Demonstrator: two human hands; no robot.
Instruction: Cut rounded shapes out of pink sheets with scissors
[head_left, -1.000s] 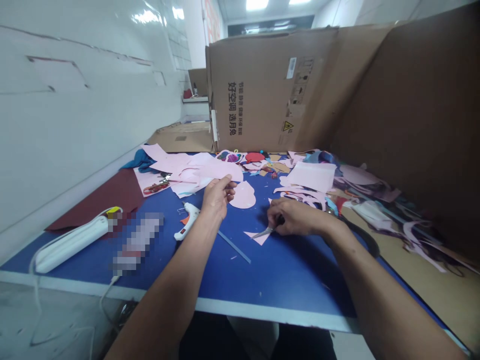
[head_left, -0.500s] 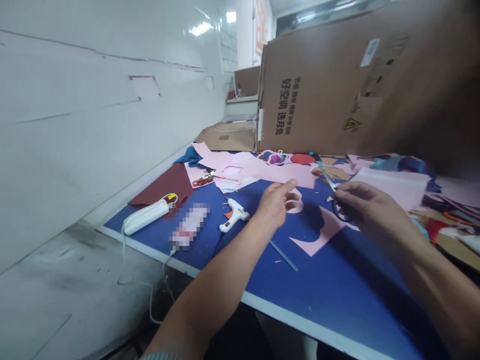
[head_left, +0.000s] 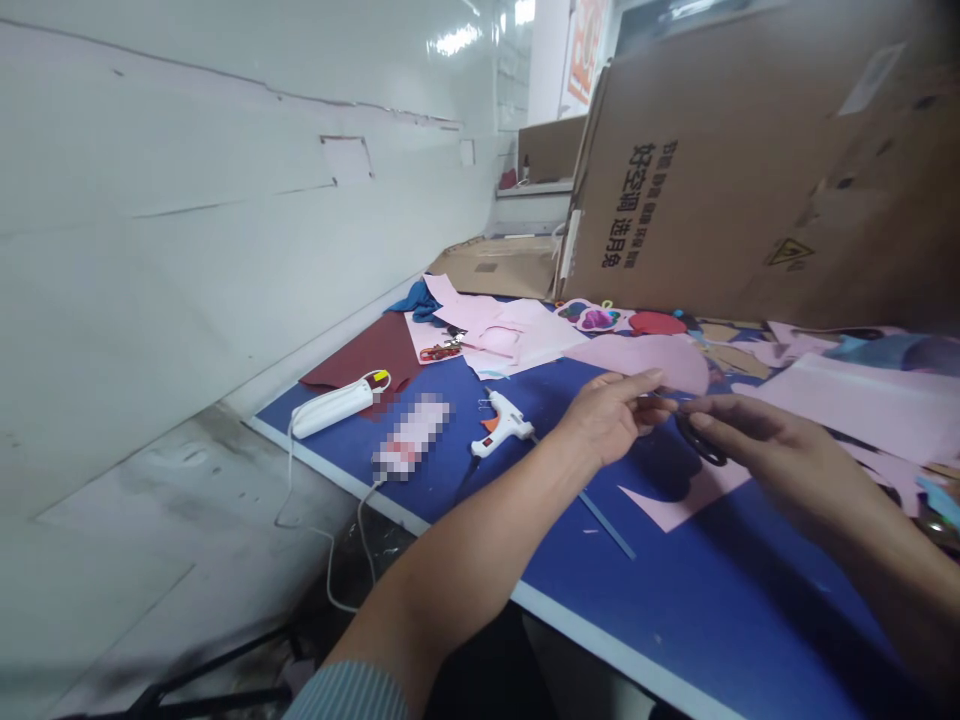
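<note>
My left hand [head_left: 609,420] and my right hand [head_left: 757,450] meet above the blue table [head_left: 720,600]. Between them is a pair of scissors [head_left: 701,440] with black handles. My right fingers grip the handle end. My left thumb and forefinger pinch the blade end, which they mostly hide. A cut piece of pink paper [head_left: 675,495] lies on the table just under the hands. A rounded pink sheet [head_left: 652,358] lies behind them.
A white glue gun [head_left: 502,425], a white corded device [head_left: 330,408] and a thin blue strip [head_left: 604,520] lie to the left. Pink sheets [head_left: 517,335], coloured scraps and a dark red sheet [head_left: 367,355] lie further back. A big cardboard box [head_left: 712,190] stands behind, with a white wall on the left.
My right hand lifted the scissors off the table and brought them toward my left hand, which let go of the pink sheet and closed on the blades. The view swung left.
</note>
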